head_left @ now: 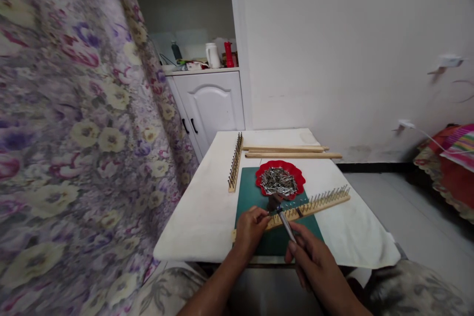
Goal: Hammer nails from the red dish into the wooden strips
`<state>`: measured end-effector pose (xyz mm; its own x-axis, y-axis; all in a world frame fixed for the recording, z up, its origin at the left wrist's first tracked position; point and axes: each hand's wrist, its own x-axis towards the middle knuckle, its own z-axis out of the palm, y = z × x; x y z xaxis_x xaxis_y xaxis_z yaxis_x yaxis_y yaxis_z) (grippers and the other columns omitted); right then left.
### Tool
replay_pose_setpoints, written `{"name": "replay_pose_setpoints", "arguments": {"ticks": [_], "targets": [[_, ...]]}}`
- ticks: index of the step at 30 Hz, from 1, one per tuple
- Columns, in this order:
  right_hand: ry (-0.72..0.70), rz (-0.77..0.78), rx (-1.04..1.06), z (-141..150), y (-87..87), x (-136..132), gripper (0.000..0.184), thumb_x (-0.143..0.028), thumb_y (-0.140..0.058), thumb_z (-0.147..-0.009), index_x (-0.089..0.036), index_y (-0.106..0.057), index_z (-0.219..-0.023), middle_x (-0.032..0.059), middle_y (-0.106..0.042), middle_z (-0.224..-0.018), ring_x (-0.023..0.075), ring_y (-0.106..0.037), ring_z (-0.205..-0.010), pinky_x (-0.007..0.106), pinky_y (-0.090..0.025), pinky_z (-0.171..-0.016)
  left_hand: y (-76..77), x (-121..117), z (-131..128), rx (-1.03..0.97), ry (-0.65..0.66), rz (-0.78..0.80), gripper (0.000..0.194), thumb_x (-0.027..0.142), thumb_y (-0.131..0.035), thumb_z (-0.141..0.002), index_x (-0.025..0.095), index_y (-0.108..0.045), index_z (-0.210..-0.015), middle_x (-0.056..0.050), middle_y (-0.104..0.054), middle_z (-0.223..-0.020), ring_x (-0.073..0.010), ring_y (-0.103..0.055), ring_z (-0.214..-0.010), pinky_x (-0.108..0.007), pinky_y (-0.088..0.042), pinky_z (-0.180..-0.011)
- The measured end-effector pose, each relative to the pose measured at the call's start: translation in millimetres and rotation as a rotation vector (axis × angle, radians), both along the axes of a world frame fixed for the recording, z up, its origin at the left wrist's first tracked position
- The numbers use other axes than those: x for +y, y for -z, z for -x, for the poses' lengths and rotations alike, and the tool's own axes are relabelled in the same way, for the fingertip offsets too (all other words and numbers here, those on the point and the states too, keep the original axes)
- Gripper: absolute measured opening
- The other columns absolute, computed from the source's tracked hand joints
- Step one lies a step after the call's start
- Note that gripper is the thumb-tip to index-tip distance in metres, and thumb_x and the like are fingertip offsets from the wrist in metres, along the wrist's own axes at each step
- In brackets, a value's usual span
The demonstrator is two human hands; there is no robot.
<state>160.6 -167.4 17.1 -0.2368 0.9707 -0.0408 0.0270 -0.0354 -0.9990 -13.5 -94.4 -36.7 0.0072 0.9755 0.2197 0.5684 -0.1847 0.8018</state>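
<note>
In the head view, the long pale wooden strip studded with rows of thin metal nails point(314, 207) lies slantwise between the hands, across a flat dark-green mat point(246, 192). The left hand point(251, 228) is over its near-left part, thumb and forefinger drawn close together; I cannot tell whether a nail is between them. The right hand point(313, 256) grips a hammer with a smooth grey handle point(286, 223), its dark head just above the strip beside the left fingertips.

Beyond, a glossy red bowl with a scalloped rim point(302, 181) holds a heap of loose silvery nails point(278, 180). A second nail-studded wooden strip point(237, 163) and plain, straight-edged wooden bars point(292, 155) rest on the bench under a soft cream cover point(196, 222).

The left hand hides part of the strip; the hammer head is blurred, and the forearms are cut off below.
</note>
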Motion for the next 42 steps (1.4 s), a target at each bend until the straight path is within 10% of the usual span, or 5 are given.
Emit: {"name": "replay_pose_setpoints", "arguments": {"ticks": [12,27,42], "targets": [[-0.048,-0.001,-0.058,9,9.3,5,0.039,-0.039,-0.045,-0.088,-0.019,-0.049,-0.121,-0.0049,-0.058,-0.063,0.0052,-0.040,-0.029,0.017,-0.029,-0.030,5.6,3,2,0.019,0.001,-0.031,0.023,0.019,-0.054,-0.073,0.016,-0.047,-0.052,0.004,-0.041,-0.058,-0.0102,-0.043,-0.057,-0.021,-0.027,-0.053],[0.102,0.043,0.136,-32,6.0,18,0.047,-0.046,-0.056,-0.083,-0.021,-0.046,-0.122,-0.0061,-0.056,-0.063,0.0049,-0.038,-0.034,0.016,-0.026,-0.033,-17.6,3,14,0.061,0.074,0.061,0.014,0.016,-0.050,-0.074,0.017,-0.064,-0.078,0.000,-0.055,-0.073,-0.0130,-0.054,-0.065,-0.022,-0.039,-0.060],[0.297,0.080,0.231,-71,24.8,27,0.051,-0.053,-0.063,-0.075,-0.021,-0.054,-0.114,-0.0063,-0.056,-0.056,0.0052,-0.036,-0.031,0.017,-0.024,-0.032,-52.0,108,-67,0.737,-0.039,0.204,0.020,0.036,-0.063,-0.070,0.017,-0.069,-0.071,-0.012,-0.071,-0.082,-0.0263,-0.064,-0.084,-0.032,-0.044,-0.071]]}}
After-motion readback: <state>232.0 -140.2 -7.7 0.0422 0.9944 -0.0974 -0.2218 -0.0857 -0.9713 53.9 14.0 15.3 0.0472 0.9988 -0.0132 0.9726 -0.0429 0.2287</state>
